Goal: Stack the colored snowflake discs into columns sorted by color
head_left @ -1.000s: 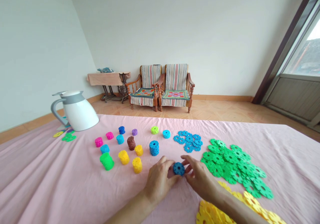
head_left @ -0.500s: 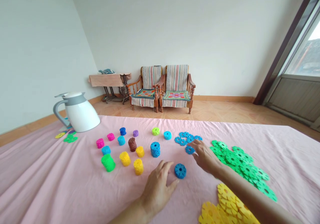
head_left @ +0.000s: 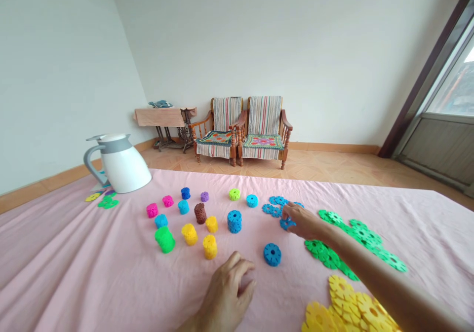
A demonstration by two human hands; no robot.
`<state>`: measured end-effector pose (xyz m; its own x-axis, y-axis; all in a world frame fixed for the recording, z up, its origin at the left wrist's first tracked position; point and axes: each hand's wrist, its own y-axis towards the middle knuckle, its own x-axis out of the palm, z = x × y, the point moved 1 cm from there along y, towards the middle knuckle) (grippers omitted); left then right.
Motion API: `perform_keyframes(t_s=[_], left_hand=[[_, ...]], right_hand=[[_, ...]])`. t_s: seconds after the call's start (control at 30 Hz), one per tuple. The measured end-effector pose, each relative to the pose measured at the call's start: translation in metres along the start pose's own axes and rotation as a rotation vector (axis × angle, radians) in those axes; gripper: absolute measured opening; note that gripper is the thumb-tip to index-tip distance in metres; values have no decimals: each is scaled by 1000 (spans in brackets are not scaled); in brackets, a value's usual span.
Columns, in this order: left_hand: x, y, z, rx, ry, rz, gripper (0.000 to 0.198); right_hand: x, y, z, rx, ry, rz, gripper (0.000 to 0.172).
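Observation:
My left hand (head_left: 231,290) hovers over the pink cloth, fingers loosely bent, thumb apart and nothing in it. Beyond its fingertips to the right is a short stack of blue flower-shaped discs (head_left: 272,255). My right hand (head_left: 301,221) reaches down to a single blue flower disc (head_left: 288,224), fingers and thumb bent around its edge; the disc lies low at the cloth, partly covered. Behind it are several loose blue discs (head_left: 274,210). A taller blue stack (head_left: 234,222) stands left of them.
Short stacks in yellow (head_left: 189,235), green (head_left: 165,239), brown (head_left: 200,213) and pink (head_left: 152,210) stand to the left. Loose green discs (head_left: 361,233) and yellow discs (head_left: 342,302) lie right, near my forearm. A white jug (head_left: 128,169) stands at the far left.
My right hand has come down onto the blue disc, its fingers more bent. My left hand has drawn back from the short blue stack. The view has shifted slightly.

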<state>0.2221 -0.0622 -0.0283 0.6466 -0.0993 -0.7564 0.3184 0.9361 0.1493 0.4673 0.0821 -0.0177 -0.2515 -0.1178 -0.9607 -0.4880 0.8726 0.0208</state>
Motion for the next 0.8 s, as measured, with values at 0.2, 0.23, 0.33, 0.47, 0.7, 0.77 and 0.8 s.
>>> perform_keyframes(t_s=[0.2, 0.23, 0.33, 0.47, 0.7, 0.77, 0.8], left_hand=[[1, -2, -4, 35, -9, -8, 27], [0, -2, -4, 39, -10, -8, 27], [0, -2, -4, 55, -10, -16, 26], [-1, -3, -4, 72, -8, -28, 25], [-2, -4, -3, 85, -17, -38, 22], [-2, -4, -3, 85, -15, -39, 21], [-2, -4, -2, 83, -13, -39, 22]], right_hand=[[-2, 0, 2, 72, 5, -24, 31], [-2, -1, 1, 76, 6, -24, 31], [-1, -5, -3, 62, 15, -31, 29], [3, -13, -7, 20, 10, -38, 30], [-5, -13, -18, -14, -77, -78, 25], [-8, -12, -24, -27, -120, -91, 26], [-10, -11, -27, -32, -143, -98, 26]])
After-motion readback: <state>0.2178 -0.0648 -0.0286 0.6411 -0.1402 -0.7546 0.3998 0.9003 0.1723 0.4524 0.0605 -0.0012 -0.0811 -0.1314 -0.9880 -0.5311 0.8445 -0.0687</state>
